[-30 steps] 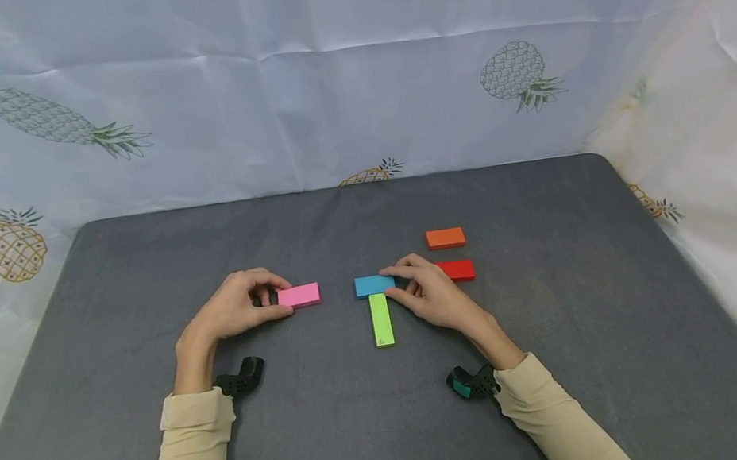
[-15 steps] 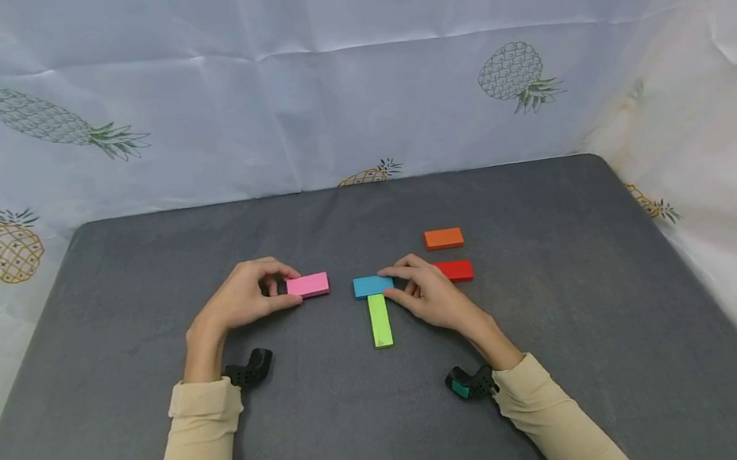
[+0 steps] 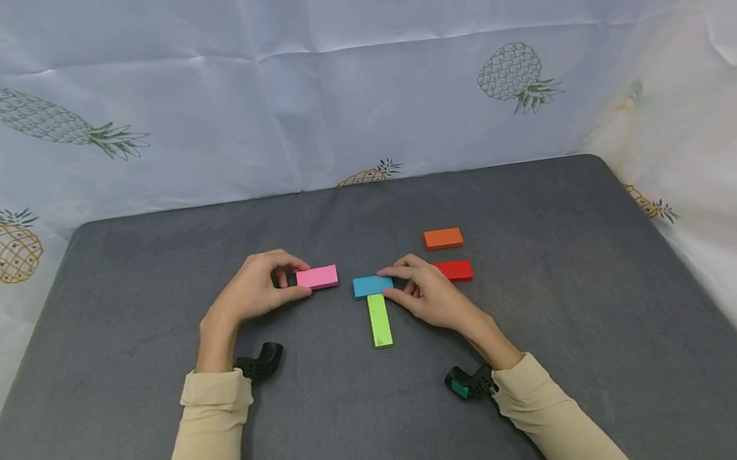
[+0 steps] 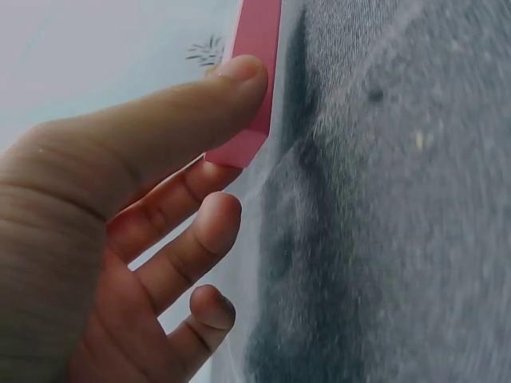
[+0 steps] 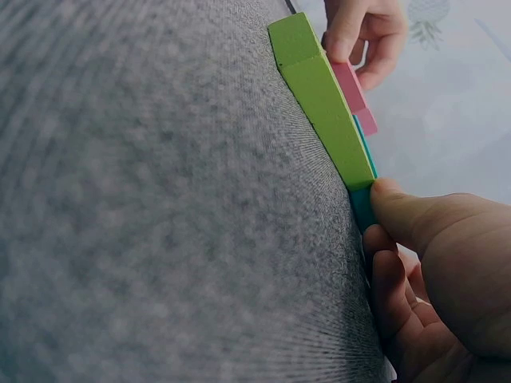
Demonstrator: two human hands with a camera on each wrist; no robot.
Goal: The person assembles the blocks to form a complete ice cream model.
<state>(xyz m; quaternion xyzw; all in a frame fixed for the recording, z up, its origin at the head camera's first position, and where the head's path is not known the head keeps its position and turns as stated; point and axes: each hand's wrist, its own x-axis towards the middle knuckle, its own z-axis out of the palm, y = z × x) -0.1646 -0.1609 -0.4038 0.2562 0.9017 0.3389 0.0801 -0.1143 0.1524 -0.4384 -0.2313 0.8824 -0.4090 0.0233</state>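
A pink block [image 3: 318,278] is pinched at its left end between the thumb and fingers of my left hand [image 3: 253,285]. In the left wrist view a shadow lies beside this pink block [image 4: 257,88], and it appears slightly raised off the grey surface. To its right a blue block [image 3: 370,287] lies flat, its right end held between thumb and fingers of my right hand [image 3: 431,294]. A light green block [image 3: 380,321] lies lengthwise toward me, its far end against the blue block's near side, making a T. Part of the blue block is covered by my right fingers.
Behind my right hand lies a red block [image 3: 458,270], its left end partly hidden. An orange block [image 3: 443,239] lies just beyond it. The dark grey table [image 3: 529,237] ends at a pineapple-printed cloth [image 3: 391,98] at the back and sides.
My left hand has carried the pink block to the right and farther back, closer to the blue block. My right hand stays on the blue block, and the other blocks have not moved.
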